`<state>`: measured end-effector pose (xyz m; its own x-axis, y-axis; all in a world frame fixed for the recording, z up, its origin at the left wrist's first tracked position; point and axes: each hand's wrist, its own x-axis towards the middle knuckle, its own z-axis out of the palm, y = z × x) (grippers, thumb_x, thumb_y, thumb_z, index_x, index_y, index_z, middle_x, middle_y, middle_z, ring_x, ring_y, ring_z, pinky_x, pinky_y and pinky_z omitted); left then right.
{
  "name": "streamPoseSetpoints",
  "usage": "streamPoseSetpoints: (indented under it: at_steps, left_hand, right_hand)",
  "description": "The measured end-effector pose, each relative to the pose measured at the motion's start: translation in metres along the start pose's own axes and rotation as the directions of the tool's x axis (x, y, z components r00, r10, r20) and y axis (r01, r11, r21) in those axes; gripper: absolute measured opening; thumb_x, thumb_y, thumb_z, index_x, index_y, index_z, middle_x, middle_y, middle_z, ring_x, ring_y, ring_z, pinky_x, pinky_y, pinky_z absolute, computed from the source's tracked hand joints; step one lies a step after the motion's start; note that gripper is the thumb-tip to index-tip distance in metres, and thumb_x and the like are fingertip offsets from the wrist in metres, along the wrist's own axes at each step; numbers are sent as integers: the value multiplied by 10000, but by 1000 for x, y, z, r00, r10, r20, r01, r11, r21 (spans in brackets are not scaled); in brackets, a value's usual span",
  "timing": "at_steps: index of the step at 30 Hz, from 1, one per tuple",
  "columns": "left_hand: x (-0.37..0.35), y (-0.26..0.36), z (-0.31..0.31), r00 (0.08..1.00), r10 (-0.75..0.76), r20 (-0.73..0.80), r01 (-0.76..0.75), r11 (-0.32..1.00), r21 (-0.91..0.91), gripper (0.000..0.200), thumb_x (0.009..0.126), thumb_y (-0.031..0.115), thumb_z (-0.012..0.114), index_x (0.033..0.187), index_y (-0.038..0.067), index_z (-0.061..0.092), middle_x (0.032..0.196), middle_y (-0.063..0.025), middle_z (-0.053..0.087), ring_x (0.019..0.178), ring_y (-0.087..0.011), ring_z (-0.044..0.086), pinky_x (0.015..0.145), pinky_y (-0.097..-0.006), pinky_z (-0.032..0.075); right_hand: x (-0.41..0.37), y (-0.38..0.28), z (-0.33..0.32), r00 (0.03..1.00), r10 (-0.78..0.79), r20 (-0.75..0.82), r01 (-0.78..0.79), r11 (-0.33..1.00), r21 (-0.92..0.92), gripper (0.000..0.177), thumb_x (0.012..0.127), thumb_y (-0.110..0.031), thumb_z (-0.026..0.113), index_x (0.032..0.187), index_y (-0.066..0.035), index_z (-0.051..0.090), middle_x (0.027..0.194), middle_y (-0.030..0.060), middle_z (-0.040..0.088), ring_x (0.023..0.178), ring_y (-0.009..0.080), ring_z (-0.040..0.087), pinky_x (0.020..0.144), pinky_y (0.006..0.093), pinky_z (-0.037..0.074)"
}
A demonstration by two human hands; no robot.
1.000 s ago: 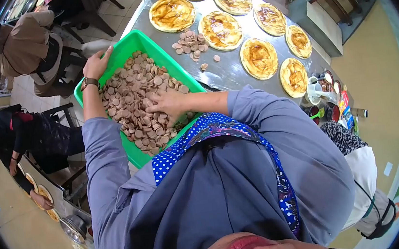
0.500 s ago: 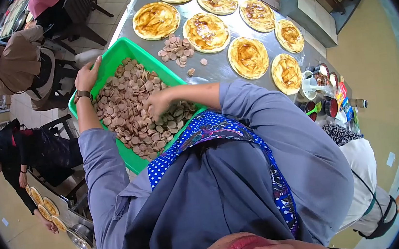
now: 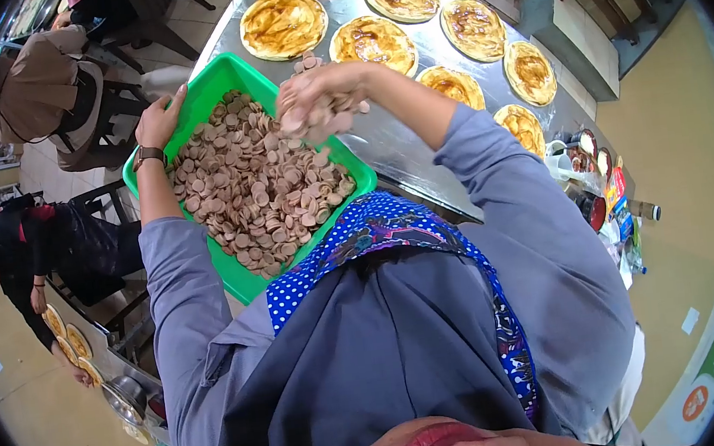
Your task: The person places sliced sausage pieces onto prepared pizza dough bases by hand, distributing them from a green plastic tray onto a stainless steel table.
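Head view: green tray of sausage slices

The tub sits on the near left end of the table, and the meat slices lie in it. The left hand rests on the tub's far left rim, and the right hand is up over its far right corner with slices in it. Behind the tub and to its right, flat round breads lie in rows on the table, and bottles stand far to its right.
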<state>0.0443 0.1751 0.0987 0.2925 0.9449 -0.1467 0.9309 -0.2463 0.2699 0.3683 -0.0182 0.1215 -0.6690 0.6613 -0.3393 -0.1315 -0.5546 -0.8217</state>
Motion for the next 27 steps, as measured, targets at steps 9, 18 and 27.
streamPoseSetpoints:
  at_steps: [9,18,27]
  left_hand:
    - [-7,-24,8,994,-52,-98,52,999,-3,797,872,764,501,1180,59,708,1090,-228,714,1080,-363,668,932,-418,485]
    - [-4,-56,19,992,-127,-26,127,992,-14,754,893,711,534,1178,32,693,1029,-183,698,1001,-274,644,903,-375,474]
    - [1,-33,14,994,-108,13,107,994,24,845,874,766,495,1263,37,671,1184,-235,695,1165,-357,645,985,-412,470]
  right_hand:
    - [-75,98,-126,895,321,-311,-341,940,-10,387,805,-267,763,1141,-111,651,1033,55,683,889,154,657,696,285,567]
    - [-102,178,-116,746,-459,-482,-313,397,-863,410,727,-254,758,1119,-176,662,1220,135,550,1159,334,575,901,414,519]
    - [-134,167,-119,733,-438,-521,-390,357,-849,428,794,-390,771,1196,-247,727,1356,134,579,1208,326,596,966,410,517]
